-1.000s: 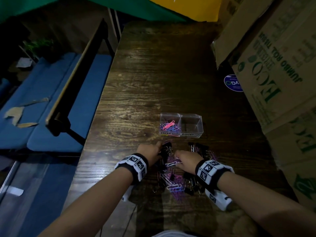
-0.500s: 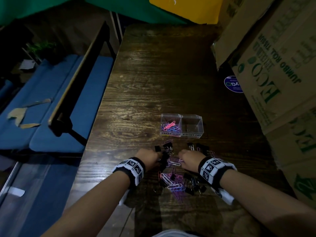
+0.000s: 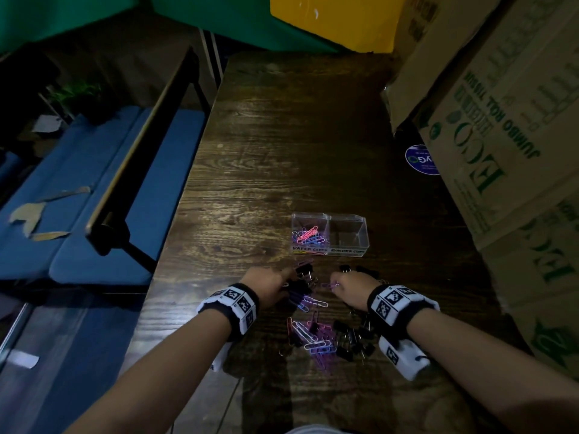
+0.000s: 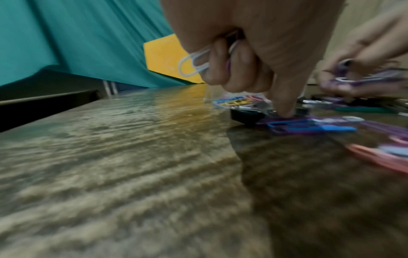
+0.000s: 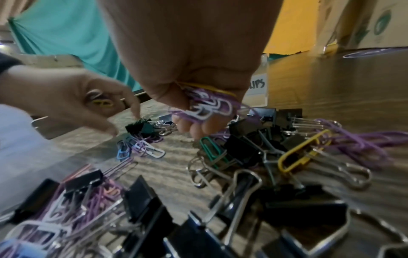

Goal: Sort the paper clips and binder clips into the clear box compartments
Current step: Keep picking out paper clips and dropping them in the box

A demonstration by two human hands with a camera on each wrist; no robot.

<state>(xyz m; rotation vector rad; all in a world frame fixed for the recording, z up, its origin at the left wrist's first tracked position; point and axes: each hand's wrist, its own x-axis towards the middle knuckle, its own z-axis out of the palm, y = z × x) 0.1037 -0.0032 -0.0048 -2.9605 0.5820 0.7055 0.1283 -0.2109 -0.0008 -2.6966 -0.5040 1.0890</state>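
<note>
Stretching across most of the head view, the dark wooden table (image 3: 282,151) is being used as the sorting surface, with cardboard cartons (image 3: 501,120) stacked along its right edge. Towards its near end the clear box (image 3: 329,234) is sitting with coloured paper clips in its left compartment, while the right one, labelled for binder clips, looks bare.

Just in front of the box, the mixed pile (image 3: 322,336) of black binder clips and coloured paper clips is being worked from both sides. Compared with a second ago, both hands are being drawn slightly nearer the person and a little apart, while the box's contents are unchanged; so gathering, not dropping, is judged to be the step in hand.

The right hand (image 5: 198,69) is being kept clenched round a bunch of purple and white paper clips (image 5: 205,108). The left hand (image 4: 253,43) is gripping a white paper clip (image 4: 192,64) in its curled fingers while its extended index finger is being pressed onto a purple clip (image 4: 293,120) on the table.
</note>
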